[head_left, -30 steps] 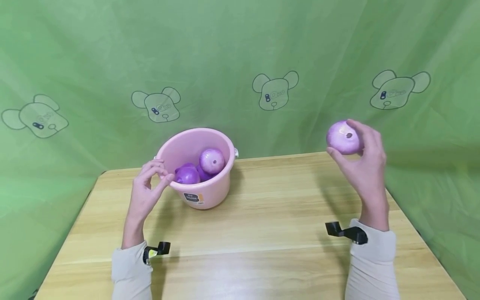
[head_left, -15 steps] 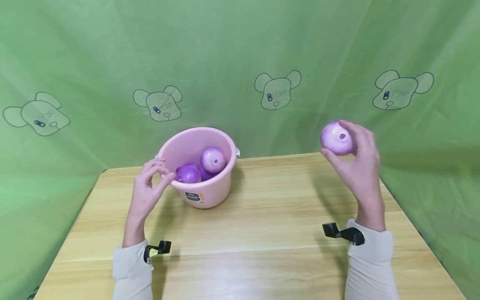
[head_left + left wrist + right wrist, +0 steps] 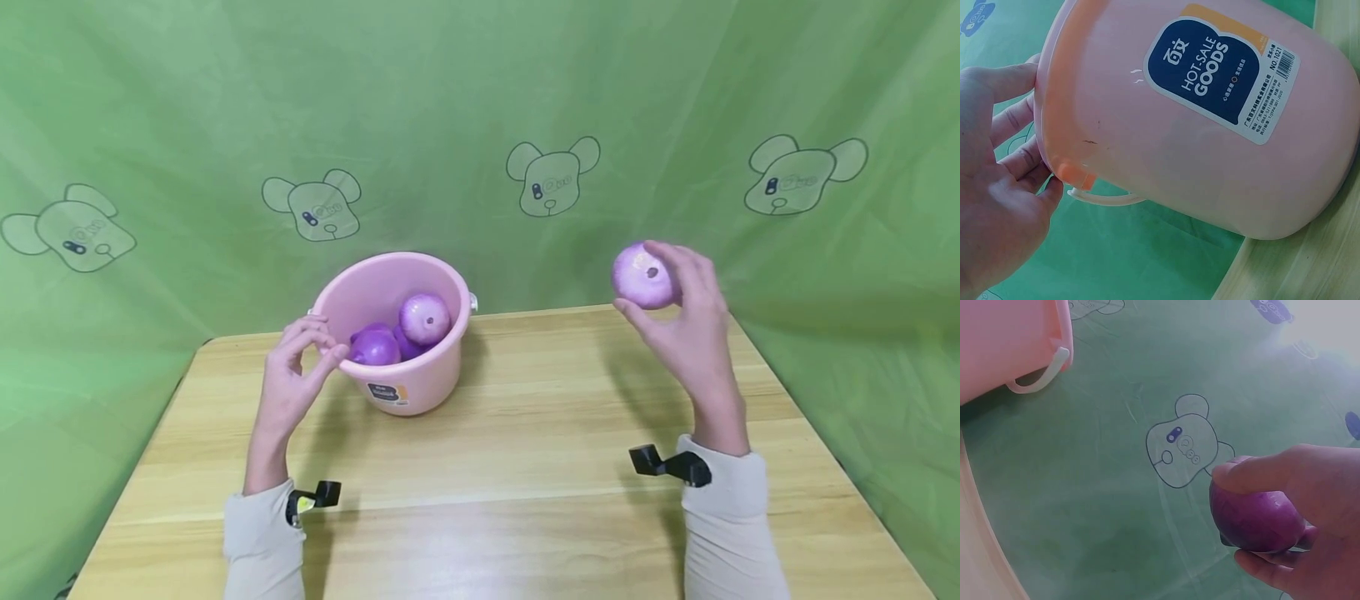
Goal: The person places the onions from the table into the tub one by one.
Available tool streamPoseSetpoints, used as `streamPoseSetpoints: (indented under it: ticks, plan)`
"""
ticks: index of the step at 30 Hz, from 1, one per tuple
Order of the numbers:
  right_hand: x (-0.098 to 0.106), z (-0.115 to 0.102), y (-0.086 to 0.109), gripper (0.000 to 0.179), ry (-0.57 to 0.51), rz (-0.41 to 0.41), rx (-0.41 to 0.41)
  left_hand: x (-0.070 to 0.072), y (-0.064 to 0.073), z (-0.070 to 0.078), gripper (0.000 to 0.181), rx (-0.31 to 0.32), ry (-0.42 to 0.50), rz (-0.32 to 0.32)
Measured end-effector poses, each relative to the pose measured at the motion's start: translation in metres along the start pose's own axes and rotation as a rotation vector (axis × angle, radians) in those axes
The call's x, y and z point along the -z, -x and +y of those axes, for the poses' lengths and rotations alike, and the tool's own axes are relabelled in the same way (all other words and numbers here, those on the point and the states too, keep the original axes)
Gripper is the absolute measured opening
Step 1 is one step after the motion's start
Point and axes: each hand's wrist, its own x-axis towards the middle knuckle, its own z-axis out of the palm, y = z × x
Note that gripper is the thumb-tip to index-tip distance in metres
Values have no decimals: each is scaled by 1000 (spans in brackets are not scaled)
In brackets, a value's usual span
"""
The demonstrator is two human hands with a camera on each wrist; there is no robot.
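Note:
My right hand [image 3: 693,321] holds a red onion [image 3: 643,277] in the air over the table's far right part, thumb below and fingers over the top. In the right wrist view the same onion [image 3: 1254,515] is pinched between thumb and fingers. Tilted slightly, a pink plastic bucket [image 3: 431,387] stands at the table's back left. My left hand [image 3: 292,375] grips its left rim, with thumb and fingertips at the edge. Inside the bucket lie several purple onions [image 3: 424,319], partly hiding each other. The left wrist view shows the labelled bucket side [image 3: 1166,175] close up.
The wooden table [image 3: 487,467] reaches back to a green curtain [image 3: 435,100] printed with bear heads. A white bucket handle [image 3: 1107,199] hangs by the rim. Black camera mounts [image 3: 671,465] sit on both sleeves.
My right hand has moved left with the red onion, closer to the bucket. The left hand keeps its place on the rim, and the bucket stays put.

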Motion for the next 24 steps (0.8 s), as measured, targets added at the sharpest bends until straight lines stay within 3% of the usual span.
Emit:
streamPoseSetpoints:
  ticks: [18, 24]
  plan:
    - [-20, -14, 0, 79, -67, -40, 90, 1, -1, 2, 9, 15, -12, 9]
    - [-27, -19, 2, 79, -99, -69, 75, -3, 0, 23, 8, 29, -30, -7]
